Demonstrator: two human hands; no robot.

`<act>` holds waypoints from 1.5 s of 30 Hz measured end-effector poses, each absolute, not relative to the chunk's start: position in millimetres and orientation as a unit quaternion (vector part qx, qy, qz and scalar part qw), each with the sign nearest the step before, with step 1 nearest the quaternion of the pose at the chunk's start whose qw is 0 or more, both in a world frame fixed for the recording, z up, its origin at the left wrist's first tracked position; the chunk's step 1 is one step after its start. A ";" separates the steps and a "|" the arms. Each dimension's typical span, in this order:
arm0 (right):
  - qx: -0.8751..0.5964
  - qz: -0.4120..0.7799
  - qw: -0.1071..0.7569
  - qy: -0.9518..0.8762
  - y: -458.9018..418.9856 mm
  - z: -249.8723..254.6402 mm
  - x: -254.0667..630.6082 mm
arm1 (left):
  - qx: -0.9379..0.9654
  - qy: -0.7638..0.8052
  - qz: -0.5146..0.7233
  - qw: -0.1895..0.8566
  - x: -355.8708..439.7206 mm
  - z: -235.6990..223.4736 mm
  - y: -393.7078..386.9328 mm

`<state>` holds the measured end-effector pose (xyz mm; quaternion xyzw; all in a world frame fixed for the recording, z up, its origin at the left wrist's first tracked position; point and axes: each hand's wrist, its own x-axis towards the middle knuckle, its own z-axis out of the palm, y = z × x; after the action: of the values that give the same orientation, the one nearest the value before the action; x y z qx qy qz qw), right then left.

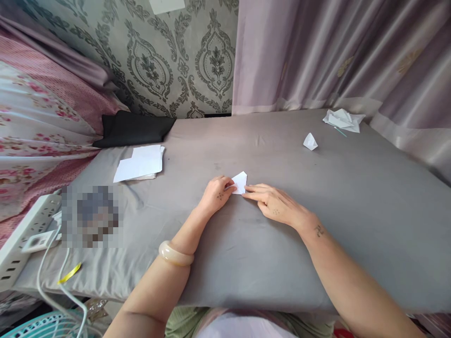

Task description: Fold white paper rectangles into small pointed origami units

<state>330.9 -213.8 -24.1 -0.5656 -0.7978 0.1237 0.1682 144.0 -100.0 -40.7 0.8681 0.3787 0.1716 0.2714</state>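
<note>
One cloth-covered tabletop (246, 263) is carrying the lot, with white sheets (143, 164) lying off to the left. Left hand (216, 193) is curling in, looks like pinching one edge; right hand (280, 205) is reaching flat, fingers extended, tips touching the other edge without gripping. Between them a little folded paper (240, 182) is lying mid-tabletop — I reckon a crease is being pressed, so the next move is needing steady pinning and even pressure.

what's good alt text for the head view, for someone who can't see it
A person's left hand pinches a small, folded white paper piece on a grey cloth-covered surface, with the right hand at its edge. Flat white paper sheets lie to the left; a small, pointed white paper shape and a white folded-paper pile lie toward the far right.
</note>
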 end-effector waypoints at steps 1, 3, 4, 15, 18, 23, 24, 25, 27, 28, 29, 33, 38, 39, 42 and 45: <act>-0.566 0.122 0.166 -0.798 -214.1 -24.2 331.0 | 0.866 0.378 0.176 0.277 143.9 -40.9 -100.1; -0.569 0.118 0.159 -0.798 -214.6 -24.4 331.2 | 0.860 0.379 0.184 0.289 143.6 -41.5 -100.5; -0.570 0.117 0.156 -0.798 -214.9 -24.6 331.2 | 0.856 0.381 0.185 0.295 143.4 -41.7 -100.7; -0.586 0.121 0.156 -0.786 -214.5 -27.0 326.8 | 0.848 0.405 0.174 0.294 144.6 -44.7 -100.3; -0.589 0.121 0.159 -0.783 -214.1 -25.1 324.8 | 0.846 0.414 0.170 0.291 145.0 -43.9 -101.4; -0.583 0.109 0.185 -0.784 -212.7 -25.0 322.5 | 0.839 0.434 0.164 0.283 146.7 -42.9 -103.4; -0.577 0.104 0.194 -0.786 -212.1 -26.1 322.1 | 0.838 0.438 0.164 0.280 147.2 -42.8 -103.6; -0.570 0.100 0.204 -0.790 -211.4 -27.5 321.7 | 0.837 0.441 0.164 0.279 147.7 -42.8 -103.8; -0.558 0.098 0.220 -0.795 -209.8 -30.2 321.0 | 0.833 0.447 0.165 0.281 148.5 -42.7 -104.0; -0.554 0.100 0.222 -0.796 -209.1 -31.3 320.7 | 0.831 0.448 0.167 0.284 148.9 -42.7 -104.1; -0.553 0.103 0.220 -0.797 -208.5 -32.0 320.6 | 0.829 0.449 0.169 0.288 149.3 -42.7 -104.2; -0.560 0.117 0.199 -0.796 -207.0 -31.5 322.6 | 0.819 0.450 0.177 0.309 150.7 -42.1 -104.3; -0.561 0.130 0.196 -0.794 -205.9 -29.1 326.1 | 0.812 0.452 0.179 0.322 152.0 -42.3 -103.4; -0.559 0.128 0.198 -0.795 -205.4 -29.1 326.2 | 0.812 0.453 0.178 0.322 152.2 -42.7 -103.0; -0.555 0.119 0.205 -0.798 -203.1 -30.1 324.8 | 0.812 0.456 0.178 0.319 152.6 -44.2 -102.3; -0.542 0.114 0.213 -0.805 -200.4 -31.6 322.7 | 0.813 0.458 0.177 0.315 152.9 -44.6 -102.4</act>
<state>322.7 -200.4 -31.6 -0.5416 -0.8051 0.1139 0.2131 152.9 -102.4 -44.6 0.8125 0.4576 0.1766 0.3150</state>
